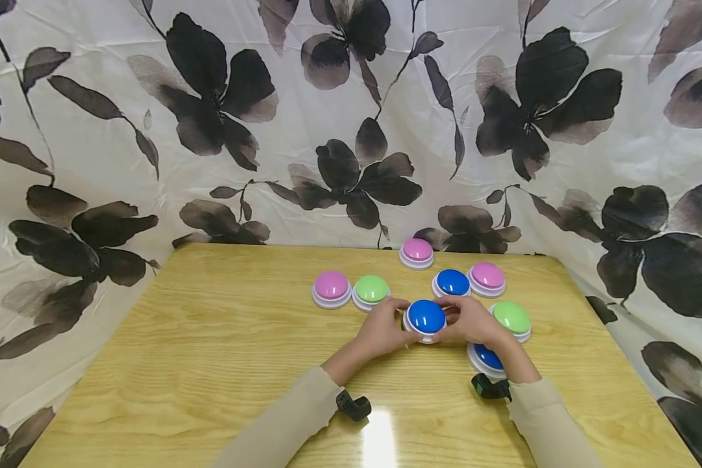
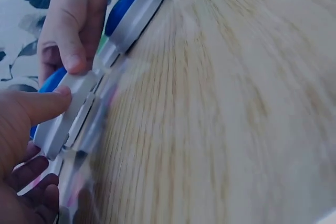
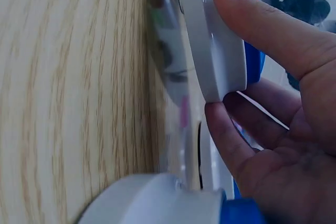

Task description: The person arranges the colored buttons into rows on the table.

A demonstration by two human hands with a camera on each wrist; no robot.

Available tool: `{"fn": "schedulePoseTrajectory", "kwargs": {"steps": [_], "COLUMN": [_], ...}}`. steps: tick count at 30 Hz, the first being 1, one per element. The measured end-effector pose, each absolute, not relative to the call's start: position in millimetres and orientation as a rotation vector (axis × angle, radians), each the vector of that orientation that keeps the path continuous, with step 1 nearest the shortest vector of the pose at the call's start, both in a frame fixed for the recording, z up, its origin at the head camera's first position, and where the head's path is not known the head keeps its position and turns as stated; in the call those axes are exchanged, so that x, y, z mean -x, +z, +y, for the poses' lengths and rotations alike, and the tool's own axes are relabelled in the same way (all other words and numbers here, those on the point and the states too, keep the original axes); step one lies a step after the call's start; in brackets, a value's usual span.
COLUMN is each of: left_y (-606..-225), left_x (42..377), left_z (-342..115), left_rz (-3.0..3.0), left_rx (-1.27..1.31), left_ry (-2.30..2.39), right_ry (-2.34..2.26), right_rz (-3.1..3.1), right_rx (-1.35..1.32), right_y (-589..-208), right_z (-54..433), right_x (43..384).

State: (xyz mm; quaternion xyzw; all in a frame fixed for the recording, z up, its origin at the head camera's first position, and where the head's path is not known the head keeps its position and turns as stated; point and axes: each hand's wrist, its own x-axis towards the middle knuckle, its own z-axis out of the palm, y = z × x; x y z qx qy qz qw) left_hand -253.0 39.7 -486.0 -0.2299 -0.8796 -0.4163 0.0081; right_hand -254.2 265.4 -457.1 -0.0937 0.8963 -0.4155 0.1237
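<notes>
Left hand [image 1: 383, 328] and right hand [image 1: 470, 320] both gripping one blue button [image 1: 426, 316], nearer desk's [image 1: 210, 338] right edge than left. Second blue button [image 1: 485, 359] partly hidden by right wrist [image 1: 516, 361]. Desk's near edge cut off.

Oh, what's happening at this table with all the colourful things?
A person is holding a blue dome button between both hands, the left hand at one side and the right hand at the other. Seven more stand around it on the wooden table: three pink buttons, two green buttons and two other blue buttons, one partly hidden by the right arm.
</notes>
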Motion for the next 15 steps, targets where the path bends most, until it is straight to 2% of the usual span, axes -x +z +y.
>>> {"fn": "schedulePoseTrajectory", "kwargs": {"steps": [15], "left_y": [-482], "left_x": [242], "left_z": [-10], "left_rz": [-2.68], "left_rx": [0.747], "left_ry": [-1.462], "right_ry": [-1.252], "right_rz": [2.669], "right_rx": [0.541], "right_y": [-446], "right_z": [221], "right_x": [241]}}
